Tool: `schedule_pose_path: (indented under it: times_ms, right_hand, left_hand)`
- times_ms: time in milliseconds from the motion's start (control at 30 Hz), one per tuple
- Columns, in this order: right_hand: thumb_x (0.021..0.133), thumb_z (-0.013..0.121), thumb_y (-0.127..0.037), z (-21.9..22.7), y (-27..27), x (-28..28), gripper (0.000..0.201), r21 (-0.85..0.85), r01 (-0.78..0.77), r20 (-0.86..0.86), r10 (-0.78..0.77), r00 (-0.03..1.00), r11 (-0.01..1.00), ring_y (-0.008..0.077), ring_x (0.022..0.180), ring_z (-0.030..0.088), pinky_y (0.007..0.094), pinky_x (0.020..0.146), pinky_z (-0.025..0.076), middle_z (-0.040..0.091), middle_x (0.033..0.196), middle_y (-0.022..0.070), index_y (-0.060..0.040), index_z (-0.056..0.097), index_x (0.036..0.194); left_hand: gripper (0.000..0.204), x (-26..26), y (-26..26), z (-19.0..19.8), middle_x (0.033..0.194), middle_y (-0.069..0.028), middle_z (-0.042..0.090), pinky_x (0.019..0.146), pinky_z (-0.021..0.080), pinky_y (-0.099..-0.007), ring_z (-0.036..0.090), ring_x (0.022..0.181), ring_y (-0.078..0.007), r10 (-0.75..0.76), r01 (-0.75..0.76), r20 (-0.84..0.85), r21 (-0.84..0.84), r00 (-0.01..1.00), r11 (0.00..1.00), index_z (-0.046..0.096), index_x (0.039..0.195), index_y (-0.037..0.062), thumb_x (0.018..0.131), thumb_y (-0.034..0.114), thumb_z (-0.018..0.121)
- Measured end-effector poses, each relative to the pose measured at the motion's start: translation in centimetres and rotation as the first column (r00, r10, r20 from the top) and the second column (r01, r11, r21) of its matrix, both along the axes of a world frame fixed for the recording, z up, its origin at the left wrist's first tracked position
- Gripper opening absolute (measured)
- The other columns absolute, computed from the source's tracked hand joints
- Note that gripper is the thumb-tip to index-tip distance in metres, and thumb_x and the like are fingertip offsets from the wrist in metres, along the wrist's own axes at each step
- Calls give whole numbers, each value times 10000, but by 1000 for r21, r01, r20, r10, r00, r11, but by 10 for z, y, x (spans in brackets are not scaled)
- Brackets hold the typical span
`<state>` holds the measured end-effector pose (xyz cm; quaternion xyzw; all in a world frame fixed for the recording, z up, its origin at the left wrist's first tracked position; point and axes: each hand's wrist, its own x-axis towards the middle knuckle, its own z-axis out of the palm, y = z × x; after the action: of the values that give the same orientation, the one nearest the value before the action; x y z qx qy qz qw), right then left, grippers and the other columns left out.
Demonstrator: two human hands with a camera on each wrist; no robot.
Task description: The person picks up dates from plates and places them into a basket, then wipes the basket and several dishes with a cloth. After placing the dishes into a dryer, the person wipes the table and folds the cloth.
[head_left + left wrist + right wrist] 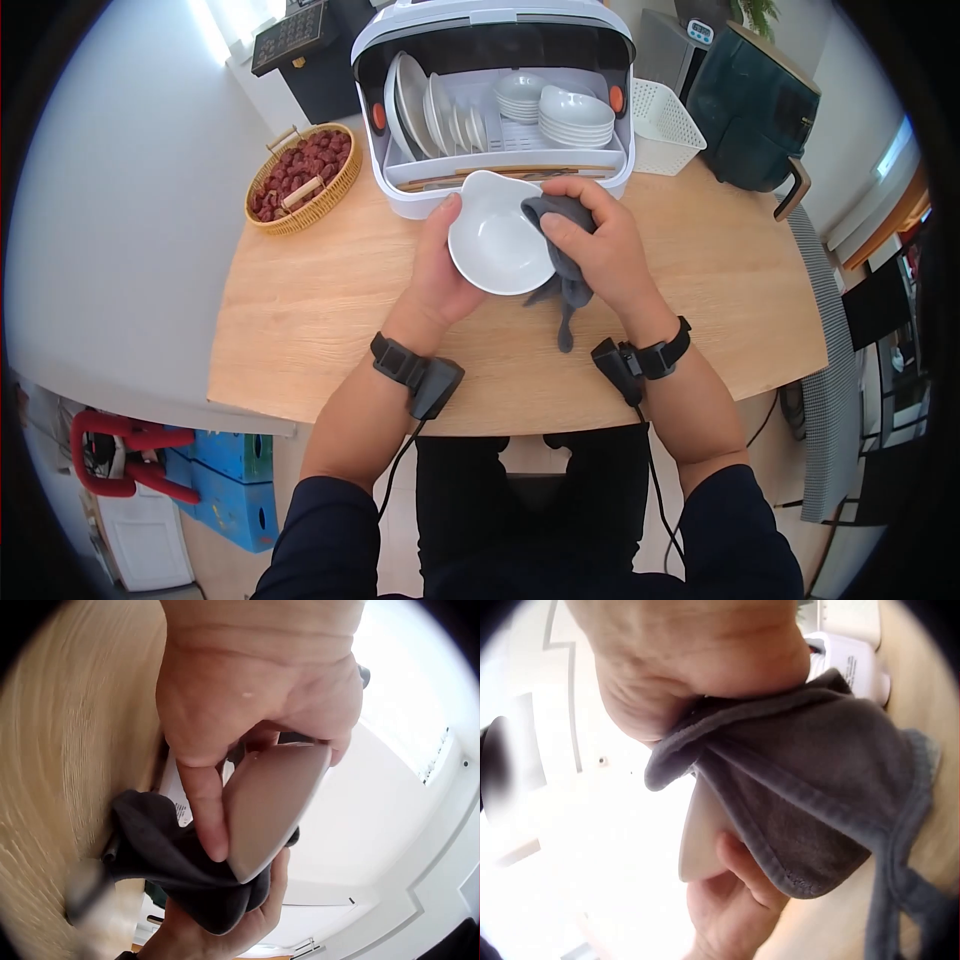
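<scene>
A white bowl (497,240) with a wavy rim is held over the table, its inside turned up toward the head camera. My left hand (440,262) grips its left side, thumb at the rim and fingers under the outer wall, as the left wrist view shows. On the bowl's right side, my right hand (600,245) pinches a dark grey cloth (567,250) over the rim. A loose end of the cloth hangs below the hand. In the right wrist view the cloth (802,787) covers much of the bowl's outer wall (705,832).
Behind the bowl stands a white dish box (410,205) with upright plates (408,105), stacked bowls (575,120) and chopsticks (520,172). A basket of dark red fruit (310,180) is at left. A white perforated basket (665,125) and a dark green air fryer (750,110) stand at right.
</scene>
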<state>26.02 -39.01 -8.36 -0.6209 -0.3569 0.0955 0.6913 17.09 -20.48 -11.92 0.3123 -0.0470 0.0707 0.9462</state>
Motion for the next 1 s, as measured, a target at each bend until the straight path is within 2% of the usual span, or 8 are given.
schedule_pose_path:
  times_ms: [300, 400, 467, 600, 667, 800, 867, 1000]
  right_hand:
    - [869, 746, -90, -11, 6, 0, 304, -15, 150, -68, -151, 986, 989, 141, 955, 662, 291, 835, 536, 713, 1085, 52, -9, 698, 1158]
    - [842, 764, -110, -11, 6, 0, 337, -85, 264, 327, -223, 918, 961, 192, 889, 690, 308, 807, 546, 733, 1043, 76, -23, 700, 1162]
    - [819, 789, -150, -7, 6, -4, 367, -176, 511, 686, -267, 677, 842, 236, 834, 701, 324, 792, 550, 739, 982, 99, -30, 694, 1153]
    - [823, 800, -184, -11, 0, 7, 379, -327, 536, 680, -199, 705, 778, 238, 798, 701, 322, 790, 552, 735, 937, 117, -30, 684, 1150]
    - [855, 803, -195, -2, 0, 9, 368, -240, 428, 350, -334, 875, 871, 210, 795, 698, 325, 785, 554, 740, 927, 98, -18, 676, 1151]
    - [963, 727, -271, 9, -6, 5, 346, -18, 324, 202, -314, 928, 946, 162, 865, 687, 308, 812, 547, 739, 1010, 80, -8, 675, 1182]
    - [1055, 602, -350, 8, -6, 1, 400, 136, -213, -45, 221, 974, 968, 131, 986, 656, 286, 884, 526, 706, 1105, 64, -3, 655, 1247]
    - [1095, 498, -388, -3, 7, -17, 461, 110, -351, -10, 354, 935, 930, 143, 1116, 604, 282, 987, 480, 655, 1229, 82, -11, 616, 1331]
  left_hand:
    - [395, 8, 0, -12, 1095, -85, 716, 866, 588, -326, 700, 1001, -170, 341, -214, -173, 506, 924, 836, 603, 1298, -7, 1083, 312, 514]
    - [330, -2, -7, 2, 1038, -101, 725, 770, 594, -301, 713, 892, -162, 426, -212, -111, 738, 898, 640, 624, 1267, -15, 1078, 247, 553]
    - [317, -9, -12, 14, 963, -86, 722, 646, 583, -286, 701, 795, -138, 427, -79, -158, 870, 890, 487, 645, 1245, -16, 1065, 236, 574]
    - [308, -7, -18, 4, 927, -75, 726, 559, 560, -278, 685, 705, -130, 434, -206, 69, 938, 898, 278, 671, 1210, -11, 1058, 242, 584]
    - [302, -7, -16, 9, 953, -66, 730, 637, 577, -279, 693, 770, -124, 501, -223, -32, 869, 865, 441, 676, 1212, -13, 1048, 231, 606]
    - [324, -1, -1, -6, 967, -54, 731, 719, 576, -284, 692, 838, -117, 424, -226, 10, 857, 906, 463, 679, 1223, -11, 1032, 250, 653]
    - [343, -2, -9, -4, 971, -42, 731, 772, 559, -286, 676, 880, -106, 205, -43, -191, 622, 960, 782, 700, 1199, -5, 1012, 283, 697]
    - [352, -10, -12, 3, 983, -42, 736, 753, 556, -285, 678, 867, -114, 147, 114, -211, 865, 966, 488, 720, 1165, 0, 1004, 314, 712]
